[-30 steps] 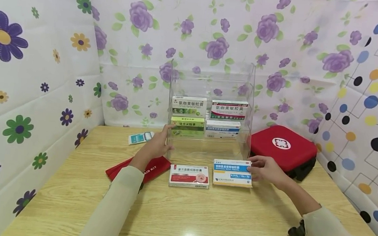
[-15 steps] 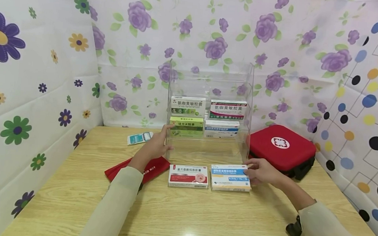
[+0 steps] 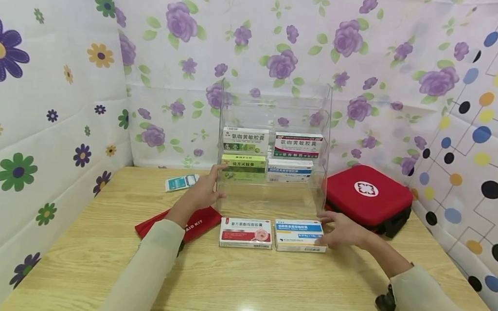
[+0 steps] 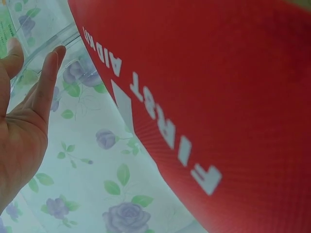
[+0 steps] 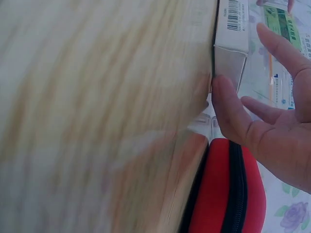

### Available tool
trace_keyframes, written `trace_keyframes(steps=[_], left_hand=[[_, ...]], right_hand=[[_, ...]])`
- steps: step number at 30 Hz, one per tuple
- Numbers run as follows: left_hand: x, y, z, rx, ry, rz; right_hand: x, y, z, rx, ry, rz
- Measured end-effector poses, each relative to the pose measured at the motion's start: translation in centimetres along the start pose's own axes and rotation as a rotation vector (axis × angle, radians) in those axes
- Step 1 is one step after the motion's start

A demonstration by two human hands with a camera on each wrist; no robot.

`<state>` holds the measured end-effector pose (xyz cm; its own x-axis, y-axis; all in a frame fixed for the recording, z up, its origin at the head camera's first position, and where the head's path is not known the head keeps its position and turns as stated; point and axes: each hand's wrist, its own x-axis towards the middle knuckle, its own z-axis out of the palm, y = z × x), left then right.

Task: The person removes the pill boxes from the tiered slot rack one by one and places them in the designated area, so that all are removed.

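A clear acrylic display rack (image 3: 269,196) stands at the back of the table, with several medicine boxes on its tiers. At its left side my left hand (image 3: 201,191) holds the side panel, thumb and fingers about the edge; the left wrist view shows this hand (image 4: 24,126) too. A blue-and-white medicine box (image 3: 297,235) lies flat before the rack. My right hand (image 3: 343,230) is at that box's right end, its fingers spread; in the right wrist view the thumb (image 5: 226,104) touches the box's end (image 5: 231,63). Beside it lies a red-and-white medicine box (image 3: 246,233).
A red first-aid case (image 3: 366,196) stands right of the rack. A flat red first-aid pouch (image 3: 201,222) lies partly under my left forearm. Behind it is a small teal-and-white packet (image 3: 181,183). Patterned cloth walls enclose the table (image 3: 239,281) on three sides.
The blue-and-white box has come down flat and level beside the red-and-white one. My right hand has lowered with it, its fingers now spread at the end. The left hand stays on the rack.
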<state>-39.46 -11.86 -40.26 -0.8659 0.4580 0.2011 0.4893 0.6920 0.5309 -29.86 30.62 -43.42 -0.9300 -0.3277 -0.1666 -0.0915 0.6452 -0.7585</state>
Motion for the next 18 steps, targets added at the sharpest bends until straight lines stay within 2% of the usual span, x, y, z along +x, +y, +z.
trace_keyframes(steps=[5, 12, 18], left_hand=[[-0.05, -0.15, -0.3, -0.011, -0.009, 0.006], [0.2, -0.27, -0.44, 0.021, -0.028, -0.001], [0.18, -0.32, -0.35, -0.007, -0.029, -0.005]], right_hand=[[0.05, -0.02, 0.05, -0.027, -0.026, -0.086], [0.3, -0.22, 0.41, -0.022, -0.092, -0.042], [0.47, -0.65, 0.88, -0.087, -0.066, -0.044]])
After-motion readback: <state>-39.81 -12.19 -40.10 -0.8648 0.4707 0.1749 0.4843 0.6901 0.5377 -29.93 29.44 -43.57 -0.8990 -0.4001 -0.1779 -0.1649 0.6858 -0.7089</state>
